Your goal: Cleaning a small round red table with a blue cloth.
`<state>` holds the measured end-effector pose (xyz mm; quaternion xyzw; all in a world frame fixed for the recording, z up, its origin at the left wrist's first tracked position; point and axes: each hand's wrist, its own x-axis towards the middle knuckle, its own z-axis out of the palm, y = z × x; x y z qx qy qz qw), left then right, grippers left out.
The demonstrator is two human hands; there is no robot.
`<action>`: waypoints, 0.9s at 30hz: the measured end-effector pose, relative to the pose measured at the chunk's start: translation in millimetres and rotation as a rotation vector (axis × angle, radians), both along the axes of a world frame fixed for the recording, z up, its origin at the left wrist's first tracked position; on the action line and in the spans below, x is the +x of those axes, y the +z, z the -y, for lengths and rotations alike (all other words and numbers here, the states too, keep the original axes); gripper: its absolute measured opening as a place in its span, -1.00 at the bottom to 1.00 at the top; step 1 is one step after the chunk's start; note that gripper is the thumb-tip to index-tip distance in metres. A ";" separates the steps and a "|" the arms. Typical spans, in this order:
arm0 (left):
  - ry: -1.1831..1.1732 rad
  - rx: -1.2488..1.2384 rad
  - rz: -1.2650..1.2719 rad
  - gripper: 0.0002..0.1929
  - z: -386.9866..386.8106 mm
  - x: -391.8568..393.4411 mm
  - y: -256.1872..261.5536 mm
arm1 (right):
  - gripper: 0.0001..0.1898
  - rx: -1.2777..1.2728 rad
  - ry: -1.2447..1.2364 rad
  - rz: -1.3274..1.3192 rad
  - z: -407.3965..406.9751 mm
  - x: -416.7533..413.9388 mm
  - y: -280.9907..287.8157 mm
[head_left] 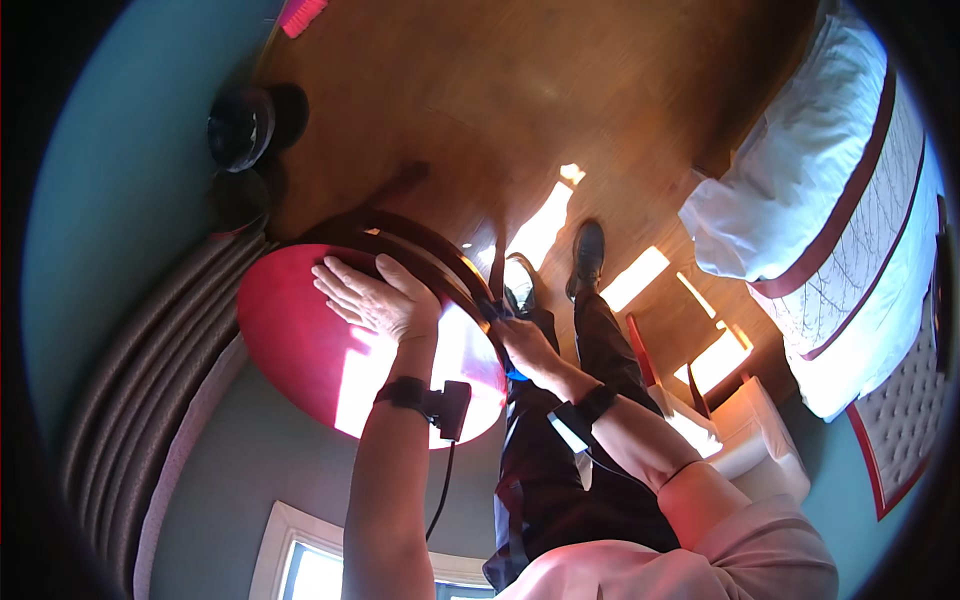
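A round red tabletop (285, 315) lies before me, with bright sunlight across its near half. My left hand (379, 300) rests flat on it, palm down, fingers slightly spread and holding nothing. Along the table's right side run curved dark wooden bars (431, 244). There my right hand (529, 349) is closed around a small dark object (491, 309), whose kind I cannot make out. Just under that hand a bit of blue (515, 373) shows beside the tabletop's edge. Both wrists carry strapped devices with cables.
A grey curtain (150, 390) hangs at left, near a dark rounded object (240, 127) by the wall. A made bed (795, 172) stands at right. A pale upholstered chair (757, 427) sits behind my legs. A pink brush-like object (301, 15) lies far off.
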<state>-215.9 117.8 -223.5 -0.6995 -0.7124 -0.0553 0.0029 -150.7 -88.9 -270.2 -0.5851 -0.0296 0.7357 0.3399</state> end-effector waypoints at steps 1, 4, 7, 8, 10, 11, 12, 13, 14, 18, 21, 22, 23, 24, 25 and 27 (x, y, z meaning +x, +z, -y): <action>-0.007 -0.011 0.015 -0.17 1.8 2.4 -1.6 | -0.61 0.104 0.102 0.180 -6.2 7.9 -6.8; 0.004 -0.026 0.006 -0.17 1.9 -7.2 1.6 | -0.56 0.125 0.310 0.170 -101.0 43.8 21.7; 0.013 -0.018 0.012 -0.20 4.3 -3.0 1.1 | -0.34 0.197 0.279 0.017 -180.7 57.9 19.5; 0.001 -0.026 0.028 -0.20 5.9 2.1 0.3 | -0.29 0.363 0.271 0.081 -197.8 61.6 10.2; -0.022 -0.022 0.038 -0.22 5.8 3.0 3.3 | -0.26 0.492 0.211 0.073 -230.8 47.5 12.2; -0.021 -0.033 0.033 -0.21 5.6 3.1 3.8 | -0.25 0.586 0.219 0.026 -246.9 48.6 14.2; -0.019 -0.042 0.034 -0.21 4.1 1.7 4.9 | -0.27 0.558 0.249 -0.051 -259.5 49.5 12.6; -0.017 -0.051 0.036 -0.21 2.8 1.4 5.3 | -0.28 0.527 0.279 -0.125 -265.5 49.5 13.3; -0.008 -0.078 0.037 -0.21 3.4 1.3 6.5 | -0.37 0.526 0.262 -0.094 -257.0 49.5 17.1; 0.020 -0.088 0.064 -0.20 -0.4 -3.9 8.9 | -0.49 0.699 0.220 0.216 -186.3 44.8 10.4; 0.003 -0.083 0.067 -0.19 0.4 -3.2 6.3 | -0.51 0.483 -0.154 -0.037 -96.7 36.2 16.9; 0.012 -0.078 0.061 -0.19 -2.0 -4.1 9.6 | -0.48 0.380 -0.272 -0.043 -70.8 25.9 26.9; 0.012 -0.088 0.085 -0.19 0.5 9.2 7.5 | -0.47 0.263 -0.352 -0.132 -26.5 21.7 10.3; 0.011 -0.089 0.080 -0.18 -0.9 9.3 8.4 | -0.50 0.133 -0.388 -0.138 3.3 7.9 12.4; 0.018 -0.082 0.057 -0.18 -4.1 1.8 10.2 | -0.54 0.122 -0.369 -0.060 15.9 -8.0 28.3; 0.030 -0.095 0.071 -0.17 -2.3 1.5 10.0 | -0.60 -0.037 -0.375 -0.025 47.7 -26.7 50.6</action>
